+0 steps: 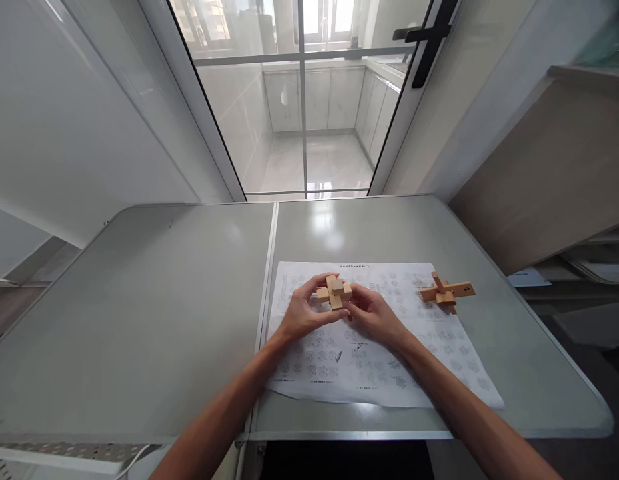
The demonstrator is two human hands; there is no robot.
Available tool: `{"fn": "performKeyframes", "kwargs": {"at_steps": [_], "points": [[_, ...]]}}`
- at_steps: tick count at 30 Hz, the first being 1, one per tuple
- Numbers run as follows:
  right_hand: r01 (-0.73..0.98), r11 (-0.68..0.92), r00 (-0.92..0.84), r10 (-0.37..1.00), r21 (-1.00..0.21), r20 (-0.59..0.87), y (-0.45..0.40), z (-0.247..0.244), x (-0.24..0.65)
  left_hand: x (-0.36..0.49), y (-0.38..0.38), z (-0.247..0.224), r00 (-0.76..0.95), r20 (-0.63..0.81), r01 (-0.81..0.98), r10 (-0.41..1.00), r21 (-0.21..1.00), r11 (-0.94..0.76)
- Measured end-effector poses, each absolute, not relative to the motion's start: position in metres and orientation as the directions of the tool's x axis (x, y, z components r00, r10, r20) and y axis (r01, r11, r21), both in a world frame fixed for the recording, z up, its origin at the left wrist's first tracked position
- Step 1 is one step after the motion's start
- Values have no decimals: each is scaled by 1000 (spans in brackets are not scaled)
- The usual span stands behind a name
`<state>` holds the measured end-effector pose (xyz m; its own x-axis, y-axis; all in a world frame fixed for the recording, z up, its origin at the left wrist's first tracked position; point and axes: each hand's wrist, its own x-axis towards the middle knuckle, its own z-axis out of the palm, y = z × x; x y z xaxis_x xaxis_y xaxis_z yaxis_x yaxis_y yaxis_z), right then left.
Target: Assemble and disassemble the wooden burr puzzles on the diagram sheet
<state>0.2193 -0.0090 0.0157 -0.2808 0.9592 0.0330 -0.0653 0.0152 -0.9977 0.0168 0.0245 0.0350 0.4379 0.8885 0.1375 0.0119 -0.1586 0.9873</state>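
Observation:
A light wooden burr puzzle [334,291], made of crossed interlocking blocks, is held just above the paper sheet between both hands. My left hand [305,308] grips it from the left, with the fingers behind it and the thumb along its near side. On the right, my right hand [374,313] closes its fingers on the puzzle's right end. Below them lies a large white sheet [309,393] printed with rows of small puzzle diagrams. A second, darker wooden cross-shaped puzzle [444,293] rests partly on the sheet's right edge.
The grey folding table [154,320] has a metal seam [267,287] running front to back. Behind it stands a glass door [304,120] with a black handle [423,33]. A wooden shelf unit [549,173] borders the right side.

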Motion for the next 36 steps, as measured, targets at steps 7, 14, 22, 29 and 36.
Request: {"fn": "performKeyframes", "kwargs": {"at_steps": [7, 14, 22, 29, 36], "points": [[25, 53, -260, 965, -998, 45, -9, 12, 221, 16, 27, 32, 471, 130, 8, 873, 988, -152], [36, 47, -271, 962, -998, 36, -9, 14, 221, 15, 27, 32, 475, 121, 16, 872, 989, -146], [130, 119, -199, 976, -984, 91, -8, 12, 219, 16, 27, 31, 437, 135, 16, 889, 987, -157], [160, 115, -200, 976, -980, 82, -9, 12, 220, 16, 28, 32, 426, 141, -19, 894, 989, -147], [183, 89, -218, 975, -979, 48, -8, 15, 219, 14, 32, 29, 396, 177, -111, 901, 983, -145]]}}
